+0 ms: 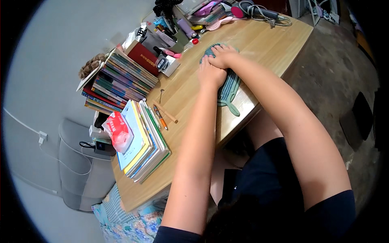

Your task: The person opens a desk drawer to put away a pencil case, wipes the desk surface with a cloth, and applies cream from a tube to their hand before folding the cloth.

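Note:
A folded blue-and-green striped cloth (229, 86) with a pale green hanging loop lies on the wooden tabletop, close to the edge nearest me. My left hand (212, 73) rests palm down on it. My right hand (224, 56) lies flat on the cloth's far part, with its fingers spread and overlapping the left hand. Parts of the left fingers are hidden under the right hand. The loop end of the cloth points back towards me and sticks out past both hands.
Left of my forearm stands a stack of books and papers (152, 152) topped by a red-and-white tissue pack (119, 130). An orange pen (160, 117) and a wooden stick (166, 112) lie beside it. Upright books (121, 79), a pink hairbrush (217, 24) and a corded hair dryer (258, 12) line the back.

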`<state>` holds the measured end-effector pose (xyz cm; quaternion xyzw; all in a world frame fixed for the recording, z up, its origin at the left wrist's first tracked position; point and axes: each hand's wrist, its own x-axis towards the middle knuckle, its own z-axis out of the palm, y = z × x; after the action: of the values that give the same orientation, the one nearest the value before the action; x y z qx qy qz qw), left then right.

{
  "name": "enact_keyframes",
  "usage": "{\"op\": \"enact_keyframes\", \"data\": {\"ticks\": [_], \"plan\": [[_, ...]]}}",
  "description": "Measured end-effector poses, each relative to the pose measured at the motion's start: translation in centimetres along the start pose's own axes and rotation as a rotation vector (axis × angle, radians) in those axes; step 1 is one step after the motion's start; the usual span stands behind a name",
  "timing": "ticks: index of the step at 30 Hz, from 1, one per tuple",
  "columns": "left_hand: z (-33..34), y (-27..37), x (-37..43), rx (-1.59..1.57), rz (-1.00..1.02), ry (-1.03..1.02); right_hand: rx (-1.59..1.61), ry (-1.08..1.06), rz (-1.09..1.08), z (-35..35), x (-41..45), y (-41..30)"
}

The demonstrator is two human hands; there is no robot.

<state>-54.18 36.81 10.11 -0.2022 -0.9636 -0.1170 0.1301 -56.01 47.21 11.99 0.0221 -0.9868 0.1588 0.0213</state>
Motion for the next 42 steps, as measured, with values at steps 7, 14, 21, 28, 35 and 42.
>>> {"op": "enact_keyframes", "data": {"ticks": [7,14,21,28,35,42], "plan": [[0.0,0.2,-1.8,-0.027,-0.017,0.01,0.019,-0.024,-0.014,0.3,-1.3,-0.1],[-0.3,0.5,-2.3,-0.023,-0.025,0.025,0.02,-0.026,-0.009,0.5,-1.3,-0.4],[-1.8,0.9,-3.1,-0.051,-0.017,-0.071,0.035,-0.059,0.016,0.6,-0.5,-1.8],[-1.9,1.0,-4.3,0.002,-0.119,0.012,0.077,-0.088,-0.071,1.2,0.1,-4.4],[0.2,-1.1,-4.2,0.126,-0.094,0.152,0.078,-0.079,-0.115,1.2,-0.3,-5.8],[-1.5,0.0,-4.0,0.073,-0.099,-0.022,0.128,-0.062,-0.112,1.6,-0.5,-4.5]]}}
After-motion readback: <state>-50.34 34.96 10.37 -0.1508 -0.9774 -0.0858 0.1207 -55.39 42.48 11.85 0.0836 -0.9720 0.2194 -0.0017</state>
